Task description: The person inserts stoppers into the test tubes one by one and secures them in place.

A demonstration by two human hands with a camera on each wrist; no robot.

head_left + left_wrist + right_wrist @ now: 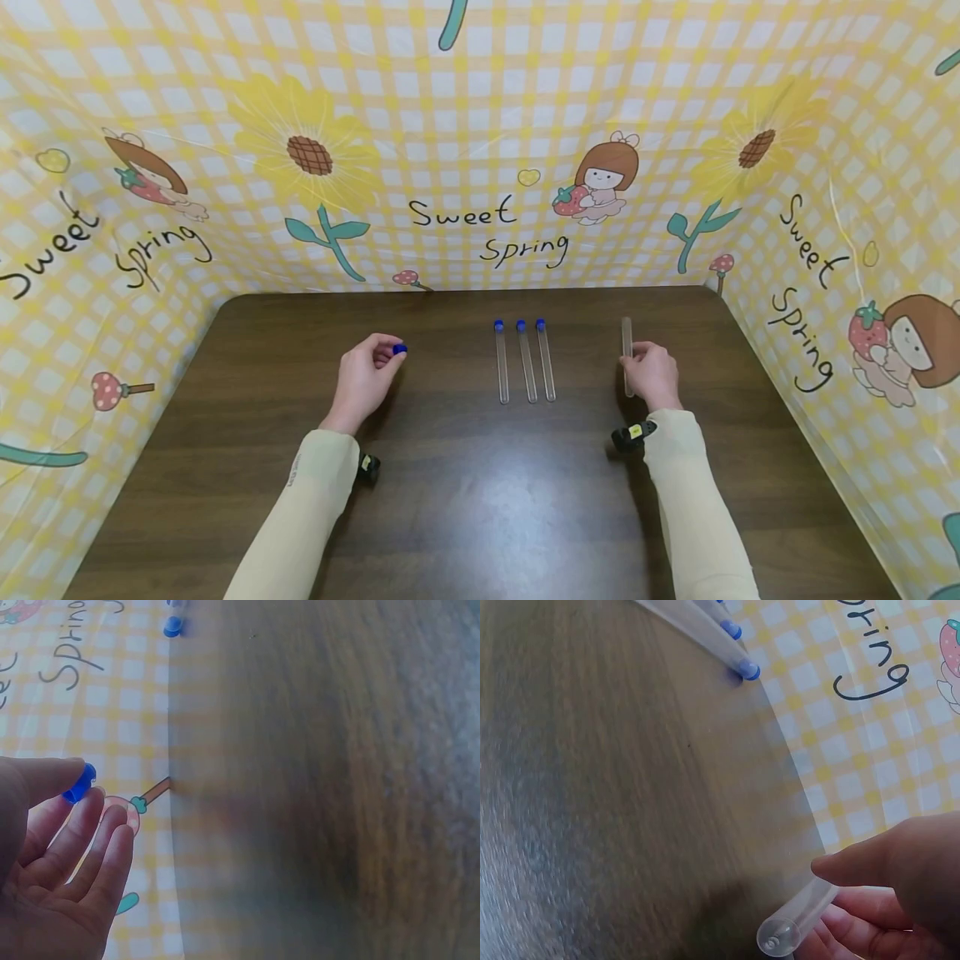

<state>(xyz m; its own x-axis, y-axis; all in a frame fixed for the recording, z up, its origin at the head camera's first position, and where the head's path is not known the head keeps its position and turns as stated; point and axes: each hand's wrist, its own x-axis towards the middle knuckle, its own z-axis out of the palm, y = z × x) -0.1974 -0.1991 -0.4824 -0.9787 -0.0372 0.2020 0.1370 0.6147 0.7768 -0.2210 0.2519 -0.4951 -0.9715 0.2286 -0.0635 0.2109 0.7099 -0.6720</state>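
Note:
Between thumb and fingertips my left hand [365, 375] pinches a small blue cap [400, 350]; the left wrist view shows the cap [80, 784] tilted at the fingertips. On the right, my right hand [651, 372] grips a clear test tube [627, 333] that has no cap on its far end. In the right wrist view the tube's rounded bottom [780, 936] points toward the camera. Three clear test tubes with blue caps lie side by side between the hands: a left one [502, 367], a middle one [527, 367] and a right one [547, 367].
The brown wooden table [480, 492] lies under both hands. A yellow checked cloth [450, 108] printed with flowers and lettering stands along its back and both sides. Each wrist wears a small black camera, such as the right one [628, 438].

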